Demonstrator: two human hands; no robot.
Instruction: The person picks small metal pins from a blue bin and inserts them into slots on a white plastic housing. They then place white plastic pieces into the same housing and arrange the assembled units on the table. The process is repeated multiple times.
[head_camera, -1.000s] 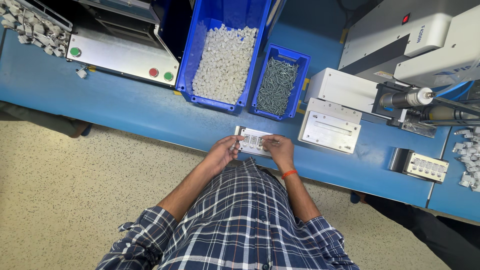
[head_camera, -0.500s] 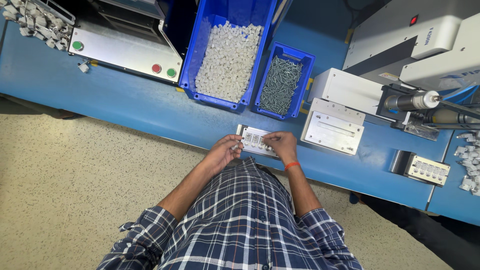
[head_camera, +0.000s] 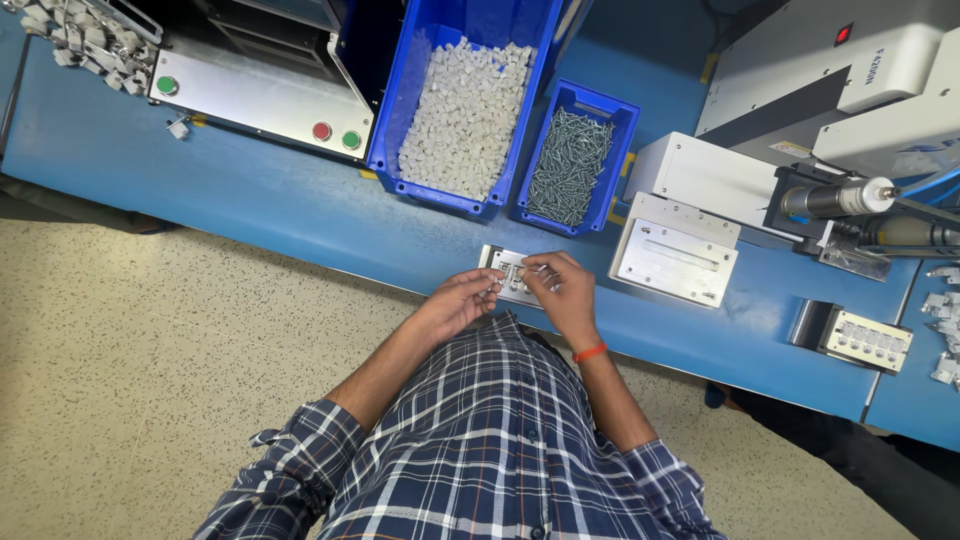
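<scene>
At the near edge of the blue bench (head_camera: 250, 210), the left hand (head_camera: 455, 305) pinches what appears to be a small pale part, fingers nearly closed, at the left end of a small metal fixture plate (head_camera: 506, 264). Judged step: seating parts into the plate; the next move calls for fine alignment. Right hand (head_camera: 562, 290) lies over the plate's right side, fingertips drawn together on it; whether it grips anything cannot be told. Behind stand a bin of white parts (head_camera: 468, 110) and a bin of screws (head_camera: 572, 160).

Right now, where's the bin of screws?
In the head view, the small blue bin of screws sits on the blue bench, right beside the larger blue bin of white parts and beyond the person's right hand.
</scene>
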